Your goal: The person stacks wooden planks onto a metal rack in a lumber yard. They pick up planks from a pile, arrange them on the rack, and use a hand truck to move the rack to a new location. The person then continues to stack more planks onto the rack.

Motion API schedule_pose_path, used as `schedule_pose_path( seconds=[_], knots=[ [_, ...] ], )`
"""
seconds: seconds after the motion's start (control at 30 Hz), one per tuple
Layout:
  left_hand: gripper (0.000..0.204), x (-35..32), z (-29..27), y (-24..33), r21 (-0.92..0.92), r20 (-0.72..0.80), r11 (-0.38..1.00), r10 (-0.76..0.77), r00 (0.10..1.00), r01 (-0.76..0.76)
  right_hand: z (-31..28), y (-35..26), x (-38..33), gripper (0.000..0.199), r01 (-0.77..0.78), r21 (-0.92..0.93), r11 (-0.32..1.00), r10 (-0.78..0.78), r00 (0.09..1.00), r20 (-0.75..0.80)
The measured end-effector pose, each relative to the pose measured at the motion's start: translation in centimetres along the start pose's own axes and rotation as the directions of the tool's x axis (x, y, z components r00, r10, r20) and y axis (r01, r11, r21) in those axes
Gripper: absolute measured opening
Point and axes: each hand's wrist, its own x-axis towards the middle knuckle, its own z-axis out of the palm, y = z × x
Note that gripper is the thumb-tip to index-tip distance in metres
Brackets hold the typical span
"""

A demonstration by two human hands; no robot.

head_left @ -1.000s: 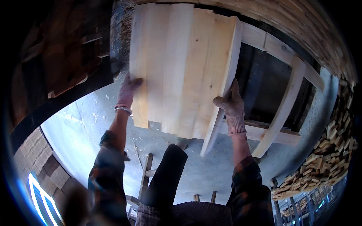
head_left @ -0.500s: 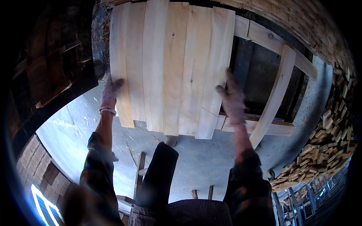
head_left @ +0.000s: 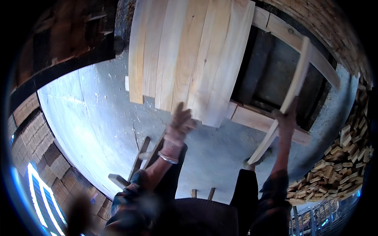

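Several pale wooden boards [head_left: 193,55] lie side by side, their near ends uneven. Beneath them, a near wooden rail [head_left: 252,118] and a far wooden rail [head_left: 285,33] stick out to the right. My right hand [head_left: 286,124] is closed on a loose wooden plank [head_left: 296,84] that slants across both rails, its near end reaching past the near rail. My left hand [head_left: 178,131], in a pale knit glove, hovers just short of the boards' near ends with fingers apart and nothing in it.
Cut wood pieces [head_left: 334,169] are heaped at the right. A dark structure [head_left: 71,47] stands at the upper left, with stacked brownish slabs [head_left: 33,126] below it. Wooden legs [head_left: 139,157] stand on the grey floor [head_left: 94,114] near my left arm.
My left hand has left the boards' left edge and moved right and nearer. My right hand has gone from the right-hand board to the loose plank and closed on it. The view has shifted.
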Motion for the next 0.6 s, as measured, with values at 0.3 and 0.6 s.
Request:
schedule_pose_path(
  seconds=[0.3,0.6],
  knots=[
    [0.053,-6.9,2.4,-0.3,0.029,-0.500,0.996,0.092,0.861,-0.090,14.0,-10.9,-15.1,0.080,0.467,0.100,0.879,-0.357,0.504,0.786],
    [0.054,6.2,-2.5,0.5,-0.062,-0.782,0.979,0.073,0.619,-0.195,15.9,-6.7,0.0,0.080,-0.040,-0.195,0.980,0.087,0.966,0.242]
  ],
)
